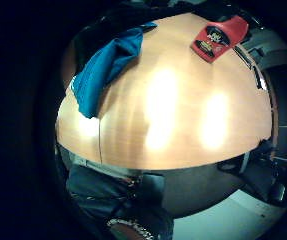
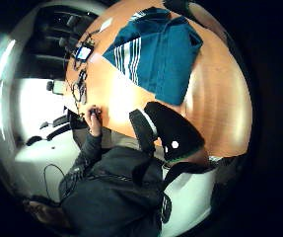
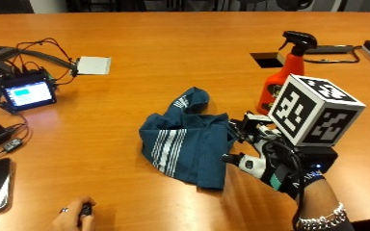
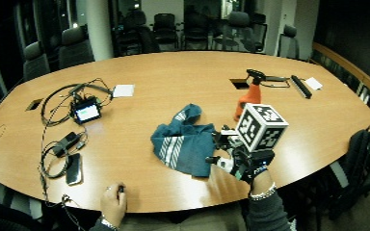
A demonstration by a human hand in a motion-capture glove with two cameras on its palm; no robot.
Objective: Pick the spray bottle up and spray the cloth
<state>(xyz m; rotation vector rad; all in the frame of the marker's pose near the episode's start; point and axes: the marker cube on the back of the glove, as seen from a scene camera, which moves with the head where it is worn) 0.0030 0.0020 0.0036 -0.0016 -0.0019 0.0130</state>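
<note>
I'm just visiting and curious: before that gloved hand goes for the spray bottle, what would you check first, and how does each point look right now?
1. Spray bottle standing upright on the table: ok.
2. Bottle not yet held: ok, the right hand is apart from it.
3. Hand free to grasp: ok, it holds nothing.
4. Way from hand to bottle unblocked: ok, nothing lies between them.
5. Cloth lying within reach beside the hand: ok.
6. Nozzle pointing toward the cloth: not ok, it faces away.
</note>
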